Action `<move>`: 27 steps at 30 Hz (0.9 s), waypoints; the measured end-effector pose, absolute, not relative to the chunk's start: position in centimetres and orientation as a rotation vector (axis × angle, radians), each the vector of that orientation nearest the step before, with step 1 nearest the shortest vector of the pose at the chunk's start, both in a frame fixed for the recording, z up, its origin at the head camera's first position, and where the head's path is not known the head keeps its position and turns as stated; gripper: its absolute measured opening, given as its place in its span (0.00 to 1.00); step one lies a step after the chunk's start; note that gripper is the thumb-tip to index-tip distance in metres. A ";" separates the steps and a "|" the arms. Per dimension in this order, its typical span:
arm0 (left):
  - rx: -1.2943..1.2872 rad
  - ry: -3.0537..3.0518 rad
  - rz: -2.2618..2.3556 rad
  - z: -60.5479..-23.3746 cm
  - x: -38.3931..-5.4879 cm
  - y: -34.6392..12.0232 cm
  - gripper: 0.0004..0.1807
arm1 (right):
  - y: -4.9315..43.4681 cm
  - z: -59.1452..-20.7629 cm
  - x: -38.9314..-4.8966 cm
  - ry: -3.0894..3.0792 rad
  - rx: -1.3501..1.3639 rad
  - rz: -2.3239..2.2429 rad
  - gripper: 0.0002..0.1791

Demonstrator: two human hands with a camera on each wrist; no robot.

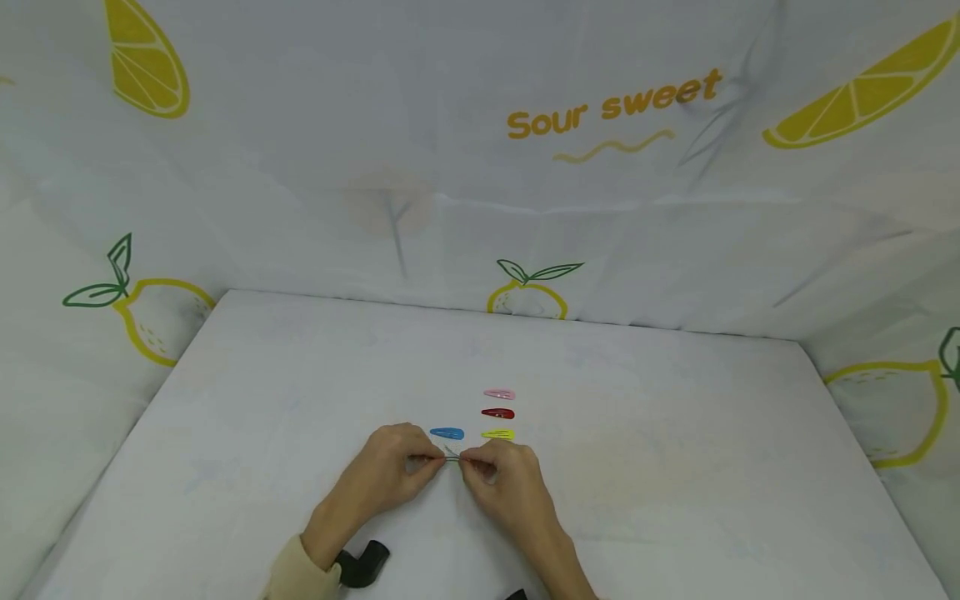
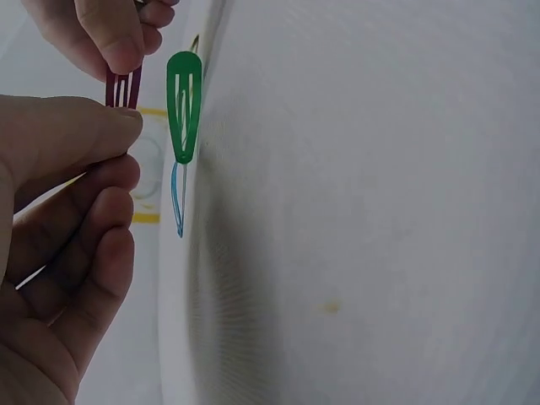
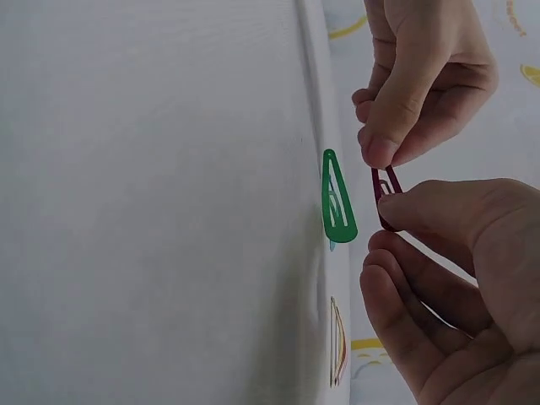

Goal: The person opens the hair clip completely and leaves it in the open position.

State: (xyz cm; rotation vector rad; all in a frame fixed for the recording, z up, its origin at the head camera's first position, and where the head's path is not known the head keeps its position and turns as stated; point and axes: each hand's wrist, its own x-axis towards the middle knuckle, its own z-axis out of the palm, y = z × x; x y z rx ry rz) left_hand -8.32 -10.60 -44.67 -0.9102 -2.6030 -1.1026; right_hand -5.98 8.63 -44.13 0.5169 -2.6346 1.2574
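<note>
Both hands meet at a small dark red snap hair clip (image 2: 110,91), seen between the fingertips in both wrist views. My left hand (image 1: 386,467) pinches one end with thumb and forefinger. The opposite end is pinched by my right hand (image 1: 512,479), and fingertips cover parts of the clip. Just beside the hands is a green snap clip (image 3: 340,230), wide end toward the right hand's side in the left wrist view. Beyond the fingers lie a blue clip (image 1: 447,433) on the left and a yellow clip (image 1: 498,434), close to the right knuckles.
Behind the yellow clip, a red clip (image 1: 498,413) and a pink clip (image 1: 499,394) lie in a column on the white table (image 1: 675,450). A lemon-printed cloth (image 1: 300,167) rises at the back and sides. A black curved piece (image 1: 365,565) sits by the left sleeve (image 1: 303,573).
</note>
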 end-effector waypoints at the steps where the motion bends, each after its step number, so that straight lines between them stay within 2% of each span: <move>1: -0.911 -2.615 -1.100 -44.7 -8.2 -10.6 0.04 | 8.6 -44.1 -5.8 -2.649 0.514 1.255 0.04; 27: -0.972 -2.822 -1.141 -44.9 -7.4 -10.6 0.03 | 8.9 -44.9 -5.1 -2.851 0.495 1.323 0.05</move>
